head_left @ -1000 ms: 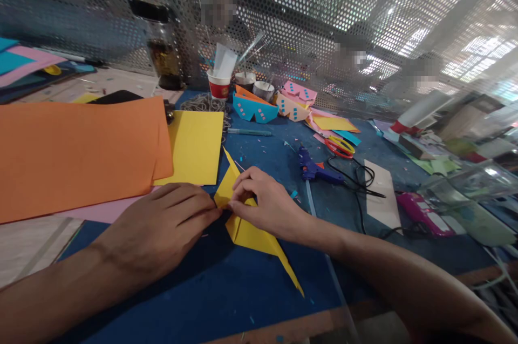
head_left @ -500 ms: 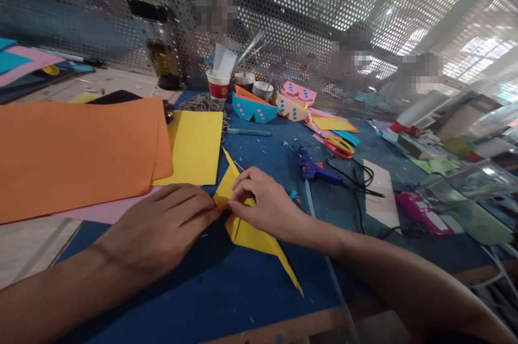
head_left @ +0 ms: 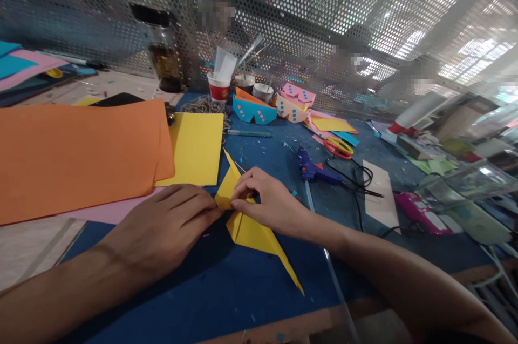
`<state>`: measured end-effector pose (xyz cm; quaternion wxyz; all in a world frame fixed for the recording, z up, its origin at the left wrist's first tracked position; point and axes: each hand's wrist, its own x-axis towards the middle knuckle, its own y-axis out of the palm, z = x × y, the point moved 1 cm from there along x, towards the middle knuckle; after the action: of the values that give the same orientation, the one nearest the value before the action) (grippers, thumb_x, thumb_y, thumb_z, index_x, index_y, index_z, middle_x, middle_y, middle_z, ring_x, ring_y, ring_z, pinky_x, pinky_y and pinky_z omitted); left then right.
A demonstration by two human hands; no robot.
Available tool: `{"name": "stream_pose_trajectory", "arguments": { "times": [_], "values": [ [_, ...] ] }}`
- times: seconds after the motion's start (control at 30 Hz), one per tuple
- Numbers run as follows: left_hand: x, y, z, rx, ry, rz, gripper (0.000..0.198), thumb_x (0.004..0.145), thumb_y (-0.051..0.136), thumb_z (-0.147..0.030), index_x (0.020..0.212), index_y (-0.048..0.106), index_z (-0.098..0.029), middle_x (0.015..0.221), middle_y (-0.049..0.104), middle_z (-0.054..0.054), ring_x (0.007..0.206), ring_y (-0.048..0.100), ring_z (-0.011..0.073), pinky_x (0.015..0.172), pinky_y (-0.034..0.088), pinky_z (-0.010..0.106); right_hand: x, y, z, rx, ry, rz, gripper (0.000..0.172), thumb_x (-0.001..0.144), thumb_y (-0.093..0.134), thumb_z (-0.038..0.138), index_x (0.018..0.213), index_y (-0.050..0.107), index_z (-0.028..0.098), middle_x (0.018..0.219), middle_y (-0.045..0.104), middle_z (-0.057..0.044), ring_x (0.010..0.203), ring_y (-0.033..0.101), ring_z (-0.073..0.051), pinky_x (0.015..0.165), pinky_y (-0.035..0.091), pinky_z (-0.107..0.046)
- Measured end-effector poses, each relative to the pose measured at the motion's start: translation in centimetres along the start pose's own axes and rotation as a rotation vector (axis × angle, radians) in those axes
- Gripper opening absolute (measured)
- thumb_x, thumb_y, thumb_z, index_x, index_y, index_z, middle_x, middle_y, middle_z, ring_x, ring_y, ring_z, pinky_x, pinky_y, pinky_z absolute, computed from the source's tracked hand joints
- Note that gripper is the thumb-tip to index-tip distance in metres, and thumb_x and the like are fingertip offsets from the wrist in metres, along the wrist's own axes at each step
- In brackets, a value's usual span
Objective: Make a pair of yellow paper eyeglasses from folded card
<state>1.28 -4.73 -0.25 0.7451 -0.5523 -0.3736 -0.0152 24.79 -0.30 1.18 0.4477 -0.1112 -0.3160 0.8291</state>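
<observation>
A folded yellow paper shape (head_left: 253,233) with long pointed ends lies on the blue table mat (head_left: 226,290). My right hand (head_left: 267,201) is curled over its middle, fingertips pinching a fold. My left hand (head_left: 162,228) lies knuckles up beside it, fingertips pressed on the paper's left edge where they meet the right hand's thumb. Both hands are closed on the paper.
Orange sheets (head_left: 76,155), a yellow sheet (head_left: 196,147) and a pink sheet (head_left: 113,209) lie to the left. A blue glue gun (head_left: 313,170) with black cord, scissors (head_left: 339,147), a pen (head_left: 249,133), paper cups (head_left: 219,87), finished paper masks (head_left: 254,109) and a perforated metal screen (head_left: 283,20) are behind.
</observation>
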Motion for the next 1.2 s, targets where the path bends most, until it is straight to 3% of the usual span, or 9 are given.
{"name": "stream_pose_trajectory", "arguments": {
  "times": [0.33, 0.47, 0.63, 1.2],
  "values": [
    [-0.2, 0.02, -0.09, -0.037, -0.033, -0.014, 0.031, 0.103, 0.051, -0.011, 0.113, 0.08, -0.019, 0.098, 0.081, 0.01, 0.093, 0.072, 0.0296, 0.082, 0.058, 0.044, -0.01, -0.37, 0.02, 0.017, -0.011, 0.032, 0.009, 0.095, 0.08, 0.014, 0.09, 0.075, 0.02, 0.11, 0.066, -0.002, 0.097, 0.069, -0.014, 0.094, 0.055, -0.031],
    [-0.34, 0.15, -0.1, -0.08, -0.085, 0.001, 0.035, 0.097, 0.053, -0.006, 0.117, 0.078, -0.021, 0.106, 0.082, 0.008, 0.101, 0.073, 0.0286, 0.09, 0.058, 0.043, -0.1, -0.21, 0.13, -0.016, -0.023, 0.016, 0.009, 0.095, 0.078, 0.013, 0.09, 0.074, 0.019, 0.11, 0.067, -0.003, 0.098, 0.068, -0.015, 0.092, 0.055, -0.031],
    [-0.5, 0.26, 0.08, -0.131, -0.093, 0.017, 0.035, 0.098, 0.052, -0.006, 0.121, 0.075, -0.019, 0.117, 0.081, 0.006, 0.108, 0.072, 0.0251, 0.097, 0.058, 0.04, -0.1, -0.03, 0.11, -0.028, -0.013, 0.015, 0.01, 0.096, 0.078, 0.015, 0.089, 0.072, 0.018, 0.109, 0.067, -0.003, 0.097, 0.067, -0.015, 0.09, 0.054, -0.03],
    [-0.17, 0.11, 0.08, -0.154, -0.111, 0.017, 0.04, 0.1, 0.047, -0.004, 0.122, 0.076, -0.021, 0.116, 0.082, 0.005, 0.105, 0.073, 0.0227, 0.092, 0.059, 0.037, 0.26, -0.16, -0.46, -0.004, -0.008, 0.013, 0.011, 0.1, 0.074, 0.019, 0.09, 0.073, 0.019, 0.106, 0.067, -0.002, 0.095, 0.067, -0.015, 0.087, 0.052, -0.031]
  ]
}}
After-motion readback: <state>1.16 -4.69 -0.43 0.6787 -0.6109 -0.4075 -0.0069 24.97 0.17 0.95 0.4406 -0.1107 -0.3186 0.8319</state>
